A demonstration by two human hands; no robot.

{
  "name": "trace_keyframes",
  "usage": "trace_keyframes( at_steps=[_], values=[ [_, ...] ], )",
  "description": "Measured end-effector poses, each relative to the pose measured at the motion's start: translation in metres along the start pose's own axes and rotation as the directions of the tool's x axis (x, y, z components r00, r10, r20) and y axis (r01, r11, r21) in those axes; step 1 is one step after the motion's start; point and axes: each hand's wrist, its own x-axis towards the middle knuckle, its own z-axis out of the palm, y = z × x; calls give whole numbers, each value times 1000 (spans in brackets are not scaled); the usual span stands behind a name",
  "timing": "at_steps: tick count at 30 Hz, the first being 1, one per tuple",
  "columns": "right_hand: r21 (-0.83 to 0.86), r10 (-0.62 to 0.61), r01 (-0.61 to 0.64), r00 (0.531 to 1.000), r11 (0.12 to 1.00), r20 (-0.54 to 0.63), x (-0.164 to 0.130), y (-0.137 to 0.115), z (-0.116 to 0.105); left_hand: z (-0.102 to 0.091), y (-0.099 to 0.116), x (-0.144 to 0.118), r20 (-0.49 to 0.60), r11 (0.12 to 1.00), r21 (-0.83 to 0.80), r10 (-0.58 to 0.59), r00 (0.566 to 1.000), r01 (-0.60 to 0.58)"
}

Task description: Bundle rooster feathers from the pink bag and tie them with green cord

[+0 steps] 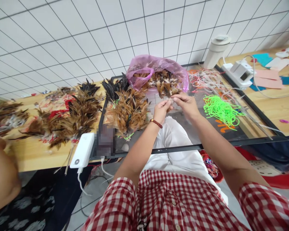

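two bare hands meet over the dark-framed glass panel (178,147), fingertips nearly together; the left hand (162,110), with a beaded bracelet (156,123) at its wrist, and the right hand (187,103) both pinch at a small pale piece (170,100), too small to make out. just beyond them, loose brown feathers (162,80) lie in the mouth of a pink plastic bag (149,61). left of the hands, a heap of brown feather bunches (128,109) sits on the panel, with black feathers (115,86) behind it. to the right are a tangle of green cords (220,109) and, farther back, white and orange strands (204,80). more feather bunches (84,112) lie on the wooden surface (31,157) at the left, near a white power bank (83,150).
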Motion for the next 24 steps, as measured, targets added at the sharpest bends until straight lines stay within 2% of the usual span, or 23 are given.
trace_keyframes(
  at_steps=[3,8,13,18,24],
  values=[
    [21,-5,6,1000,1000,-29,1,4,-1,0,-1,0,4,1000,15,-3,1000,3],
    [37,27,-28,999,999,25,3,8,-3,0,-3,0,39,1000,19,-10,999,9],
    [3,18,-18,1000,1000,9,2,2,-4,2,-2,1,13,999,1,-37,999,37],
    [21,-1,0,1000,1000,14,1,-1,-2,1,-2,0,35,1000,11,-17,999,16],
    [82,75,-79,996,993,50,1,0,-5,0,-7,1,31,999,25,-23,999,22]
  ],
)
